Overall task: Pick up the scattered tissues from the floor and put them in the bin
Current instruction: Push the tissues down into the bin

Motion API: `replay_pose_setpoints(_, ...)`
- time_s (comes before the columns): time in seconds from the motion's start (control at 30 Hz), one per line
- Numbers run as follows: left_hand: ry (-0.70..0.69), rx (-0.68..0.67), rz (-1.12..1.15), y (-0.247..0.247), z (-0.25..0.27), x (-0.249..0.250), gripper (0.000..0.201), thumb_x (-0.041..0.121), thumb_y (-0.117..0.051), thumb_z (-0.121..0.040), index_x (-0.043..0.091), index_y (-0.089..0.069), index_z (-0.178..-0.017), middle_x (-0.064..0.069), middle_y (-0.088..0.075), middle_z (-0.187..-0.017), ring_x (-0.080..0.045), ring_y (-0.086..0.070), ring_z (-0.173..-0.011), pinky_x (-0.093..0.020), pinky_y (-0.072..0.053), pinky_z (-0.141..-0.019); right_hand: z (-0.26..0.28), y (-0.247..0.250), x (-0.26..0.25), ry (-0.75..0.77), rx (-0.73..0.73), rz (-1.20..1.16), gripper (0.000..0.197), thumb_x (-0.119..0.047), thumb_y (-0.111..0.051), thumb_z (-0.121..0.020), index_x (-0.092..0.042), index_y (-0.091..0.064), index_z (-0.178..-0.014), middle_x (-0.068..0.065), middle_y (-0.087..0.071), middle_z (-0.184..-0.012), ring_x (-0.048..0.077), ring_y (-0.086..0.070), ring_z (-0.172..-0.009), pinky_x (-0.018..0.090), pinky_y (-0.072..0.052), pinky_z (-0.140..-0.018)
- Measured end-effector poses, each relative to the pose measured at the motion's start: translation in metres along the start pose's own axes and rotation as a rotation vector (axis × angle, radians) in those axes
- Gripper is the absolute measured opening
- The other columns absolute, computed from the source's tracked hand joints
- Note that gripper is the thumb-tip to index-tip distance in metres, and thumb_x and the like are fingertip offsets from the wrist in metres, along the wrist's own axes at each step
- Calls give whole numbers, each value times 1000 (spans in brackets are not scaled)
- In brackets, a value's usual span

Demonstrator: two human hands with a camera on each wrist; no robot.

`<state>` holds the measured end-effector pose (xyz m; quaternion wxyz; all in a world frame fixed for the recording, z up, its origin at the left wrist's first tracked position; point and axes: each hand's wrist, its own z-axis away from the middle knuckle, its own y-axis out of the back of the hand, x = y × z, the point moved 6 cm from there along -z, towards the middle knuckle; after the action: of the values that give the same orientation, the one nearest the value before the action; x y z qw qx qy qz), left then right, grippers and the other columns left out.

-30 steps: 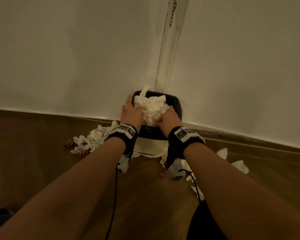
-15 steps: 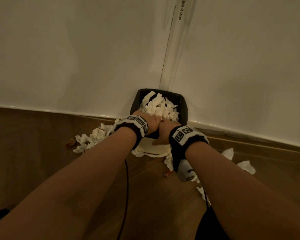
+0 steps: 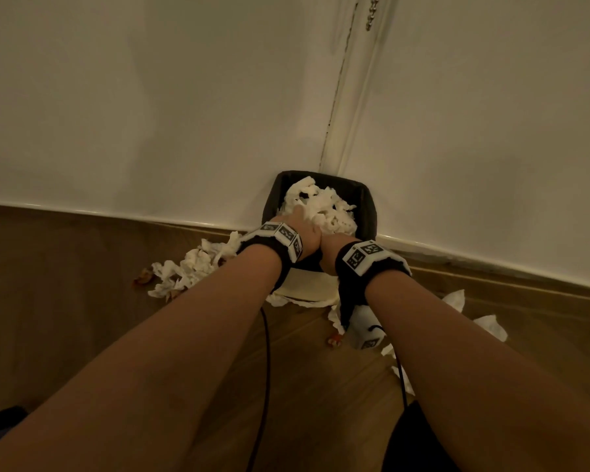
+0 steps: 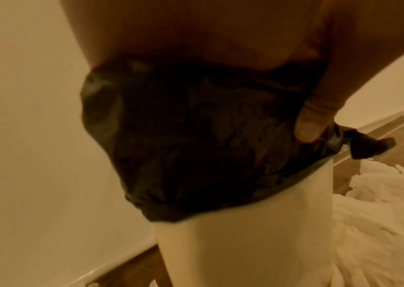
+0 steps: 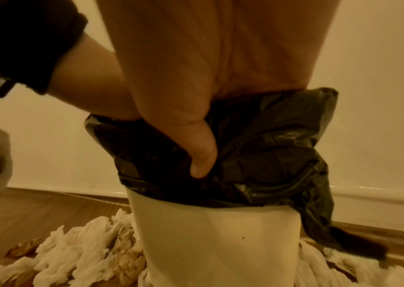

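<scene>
Now | both hands [image 3: 315, 238] side by side on tissues [image 3: 324, 206] in bin [image 3: 368, 212] | grip unclear

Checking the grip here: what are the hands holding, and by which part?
The bin, by its liner-covered near rim: left hand and right hand each hook over it, thumbs outside on the black liner.

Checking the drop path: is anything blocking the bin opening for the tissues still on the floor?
Partly. The bin has no lid, but tissues already heaped to its rim fill the mouth, and the left hand and right hand rest over its near edge. The floor tissues lie left of it.
</scene>
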<state>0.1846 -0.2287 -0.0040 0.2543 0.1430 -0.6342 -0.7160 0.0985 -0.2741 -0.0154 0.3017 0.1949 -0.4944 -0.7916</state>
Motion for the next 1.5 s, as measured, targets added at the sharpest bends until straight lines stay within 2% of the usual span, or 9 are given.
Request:
replay_pose_setpoints(0.13,-165,80,-181,3,22,12,42,38,-27,-96,12,-54,-115,-7,-64,-101,-26,-59,-93,-35,-38,-79,-5,-7,3,-54,-45,2,79,-41,-60,-84,-24,-16,-149,12,-25,-153,35,-34,-135,51,-36,-106)
replay_pose_setpoints(0.27,-133,209,-97,13,46,2,36,32,-25,-97,19,-58,-105,-1,-65,-102,-19,-59,-96,-47,-15,-111,10,16,-5,20,51,16,57,-29,-67,-81,-14,-47,-133,15,-48,-137,36,-50,-121,46,-45,-97)
replay_pose_setpoints(0.4,-87,370,31,22,74,-8,38,34,-26,-99,26,-45,-131,1,-55,-125,-19,-51,-116,-46,-16,-111,34,32,-5,13,53,-34,58,-32,-68,-79,-10,-48,-130,18,-51,-131,39,-53,-113,45,-48,-92)
replay_pose_setpoints(0.6,14,474,188,31,102,-22,38,29,-35,-96,27,-41,-134,-1,-51,-126,-21,-47,-116,-42,-27,-104,79,73,-18,66,254,-204,37,-24,-59,-87,-6,-58,-119,17,-57,-123,34,-55,-113,36,-45,-84)
replay_pose_setpoints(0.73,107,503,258,25,117,-47,40,25,-35,-95,28,-39,-135,-1,-50,-126,-22,-47,-116,-41,-30,-101,94,86,-47,43,303,-290,48,-37,-43,-92,-3,-53,-124,21,-53,-125,38,-50,-117,46,-43,-98)
replay_pose_setpoints(0.9,246,378,264,-10,131,-88,46,24,-42,-92,27,-35,-137,-3,-44,-134,-25,-43,-123,-46,-29,-104,104,83,-87,210,409,-355,43,-35,-39,-97,-5,-59,-73,7,-61,-75,24,-59,-77,31,-50,-74)
replay_pose_setpoints(1.1,445,204,266,-59,144,-143,40,20,-44,-91,25,-41,-131,-4,-48,-132,-25,-44,-124,-45,-29,-105,82,52,-148,355,240,-281,27,-8,-54,-90,-11,-59,-117,11,-60,-120,27,-58,-108,33,-47,-89)
replay_pose_setpoints(1.33,506,14,242,-110,152,-182,33,25,-43,-91,21,-44,-124,-4,-52,-129,-25,-47,-120,-43,-28,-104,52,10,-182,378,117,-271,32,-1,-45,-91,-10,-65,-114,13,-59,-124,29,-58,-110,33,-48,-94)
replay_pose_setpoints(1.5,487,28,186,-111,138,-208,40,32,-42,-92,19,-43,-130,-10,-41,-139,-29,-38,-128,-43,-27,-108,28,-42,-191,341,-112,-126,39,-13,-44,-96,-13,-50,-134,11,-44,-143,28,-45,-128,37,-39,-106)
